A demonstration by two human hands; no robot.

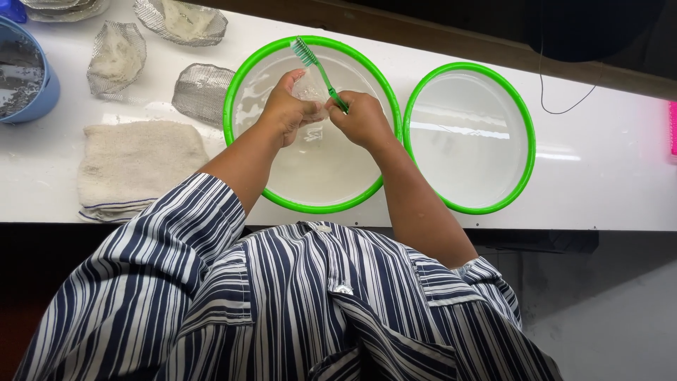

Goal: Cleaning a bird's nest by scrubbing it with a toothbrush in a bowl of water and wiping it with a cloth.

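Note:
My left hand (285,106) holds a small pale mesh piece (310,90) above a green-rimmed basin (233,99) filled with water. My right hand (363,118) grips a green toothbrush (317,67) by its handle. The brush head points up and to the left, and the bristles rest against the mesh piece. Both hands meet over the middle of the basin. My striped sleeves fill the lower part of the view.
A second green-rimmed basin (525,141) of water stands to the right. Several grey mesh pieces (201,92) lie at the upper left on the white counter (606,162). A folded beige towel (137,162) lies at the left. A blue tub (42,92) sits at the far left.

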